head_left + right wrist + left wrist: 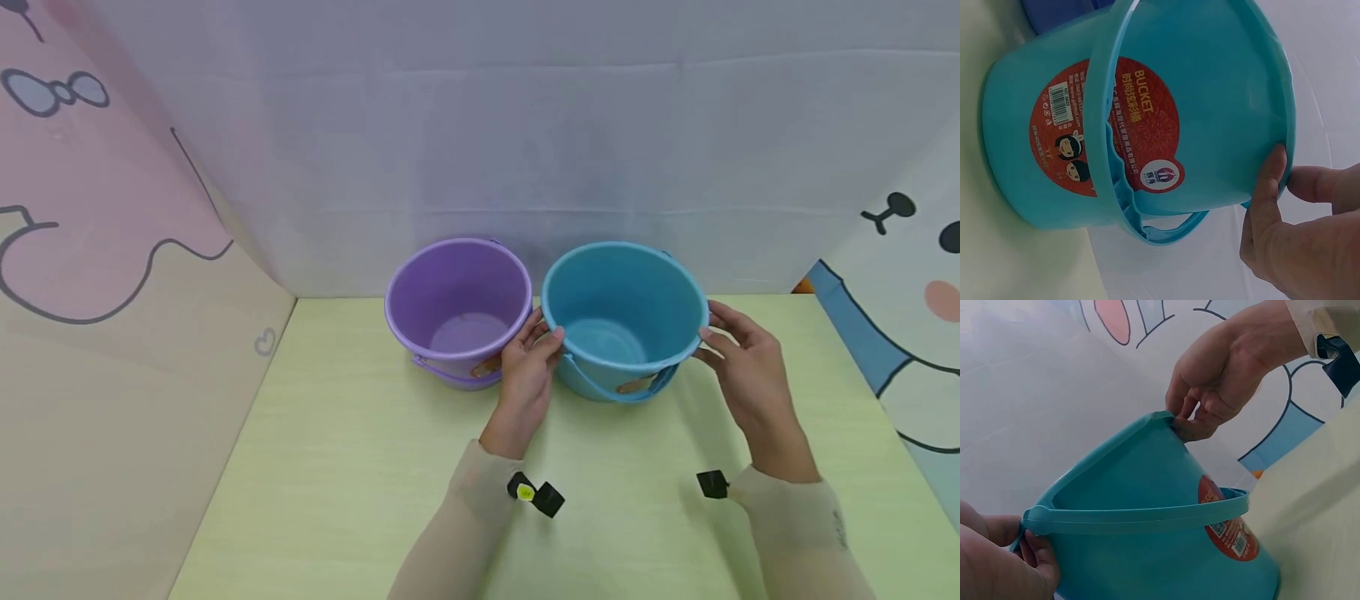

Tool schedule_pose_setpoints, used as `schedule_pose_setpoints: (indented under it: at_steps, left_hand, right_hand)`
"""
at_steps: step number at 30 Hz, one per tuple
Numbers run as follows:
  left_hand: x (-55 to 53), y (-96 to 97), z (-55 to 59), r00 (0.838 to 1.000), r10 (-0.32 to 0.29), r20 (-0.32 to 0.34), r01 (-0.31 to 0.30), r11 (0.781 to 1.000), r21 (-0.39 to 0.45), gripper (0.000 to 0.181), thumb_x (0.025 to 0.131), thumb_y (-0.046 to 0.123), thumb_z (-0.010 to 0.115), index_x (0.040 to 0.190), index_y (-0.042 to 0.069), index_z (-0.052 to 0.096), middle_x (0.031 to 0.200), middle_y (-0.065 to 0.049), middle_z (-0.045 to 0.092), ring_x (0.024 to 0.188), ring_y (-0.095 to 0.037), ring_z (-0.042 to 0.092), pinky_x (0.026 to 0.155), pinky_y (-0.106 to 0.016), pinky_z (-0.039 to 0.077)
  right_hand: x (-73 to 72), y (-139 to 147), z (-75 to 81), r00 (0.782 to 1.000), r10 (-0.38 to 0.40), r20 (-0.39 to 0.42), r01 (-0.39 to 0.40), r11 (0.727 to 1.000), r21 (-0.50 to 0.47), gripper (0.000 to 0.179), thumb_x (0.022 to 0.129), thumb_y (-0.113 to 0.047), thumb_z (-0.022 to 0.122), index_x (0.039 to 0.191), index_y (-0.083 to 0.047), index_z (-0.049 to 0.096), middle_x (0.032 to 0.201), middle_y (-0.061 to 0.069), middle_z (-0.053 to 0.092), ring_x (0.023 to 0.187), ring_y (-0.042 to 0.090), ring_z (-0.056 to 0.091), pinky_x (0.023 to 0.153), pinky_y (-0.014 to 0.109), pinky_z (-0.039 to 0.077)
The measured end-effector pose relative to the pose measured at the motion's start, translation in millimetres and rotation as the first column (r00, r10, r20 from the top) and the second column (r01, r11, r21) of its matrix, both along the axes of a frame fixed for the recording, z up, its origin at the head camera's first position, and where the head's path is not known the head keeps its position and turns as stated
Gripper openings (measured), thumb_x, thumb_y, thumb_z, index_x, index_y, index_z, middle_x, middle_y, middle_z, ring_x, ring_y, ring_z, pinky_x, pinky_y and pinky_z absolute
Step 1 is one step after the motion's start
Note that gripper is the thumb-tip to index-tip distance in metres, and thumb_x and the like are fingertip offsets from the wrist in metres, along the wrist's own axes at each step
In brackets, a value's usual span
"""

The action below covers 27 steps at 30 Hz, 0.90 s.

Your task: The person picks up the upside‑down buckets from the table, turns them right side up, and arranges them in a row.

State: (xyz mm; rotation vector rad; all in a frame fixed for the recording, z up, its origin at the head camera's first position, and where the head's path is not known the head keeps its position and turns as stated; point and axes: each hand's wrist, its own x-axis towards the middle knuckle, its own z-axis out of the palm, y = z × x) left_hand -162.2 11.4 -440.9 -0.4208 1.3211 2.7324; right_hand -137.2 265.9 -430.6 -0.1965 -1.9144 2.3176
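Observation:
Upright on the table stands a light-blue bucket (637, 292), its handle hanging down at the front. My left hand (527, 371) pinches its left rim, thumb on top and fingers below. On the opposite side my right hand (752, 375) holds the right rim between thumb and fingers. Just left of it is a purple bucket (457, 292), close behind my left fingers. A red label (1063, 150) printed with "BUCKET" shows on the blue bucket's wall in the right wrist view. In the left wrist view both hands grip the blue rim.
The pale yellow-green table (337, 467) lies under both buckets. A whitish cloth wall (480, 150) rises close behind them. Cartoon-printed panels flank the table, a pink and cream one (120, 375) on the left and a white and blue one (900, 317) on the right.

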Motion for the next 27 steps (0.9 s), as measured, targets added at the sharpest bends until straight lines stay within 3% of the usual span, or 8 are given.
schedule_pose_setpoints:
  at_steps: [15,22,27]
  left_hand:
    - [-8.0,1.8,-3.7,1.0,0.018,0.0,-0.018,1.0,0.022,0.052,0.098,-0.014,0.062,0.148,-0.008,0.052,0.109,-0.005,0.056,0.091,-0.012,0.056,0.082,-0.022,0.051]
    - [-5.5,-1.2,-6.3,0.999,0.003,-0.038,-0.003,1.0,0.019,0.052,0.099,-0.016,0.059,0.149,-0.008,0.051,0.117,-0.008,0.056,0.096,-0.011,0.06,0.089,-0.023,0.054]
    - [2.5,-5.2,-12.3,0.998,-0.027,-0.049,0.027,1.0,0.0,0.052,0.098,-0.018,0.057,0.149,-0.009,0.05,0.118,-0.009,0.058,0.097,-0.011,0.062,0.092,-0.024,0.056]
  right_hand:
    - [-11.1,-1,4.0,0.998,0.003,0.059,-0.003,1.0,0.008,0.056,0.107,-0.009,0.061,0.157,0.005,0.041,0.123,0.001,0.054,0.108,0.011,0.062,0.08,0.016,0.059]
    - [-14.9,1,1.5,0.997,0.021,0.079,-0.023,0.999,0.03,0.056,0.109,-0.011,0.058,0.158,0.004,0.039,0.124,0.0,0.053,0.11,0.011,0.06,0.081,0.016,0.059]
    - [-9.0,7,-4.6,0.997,0.03,0.074,-0.03,1.0,0.009,0.057,0.109,-0.016,0.058,0.159,0.002,0.039,0.125,-0.003,0.059,0.109,0.009,0.064,0.082,0.017,0.059]
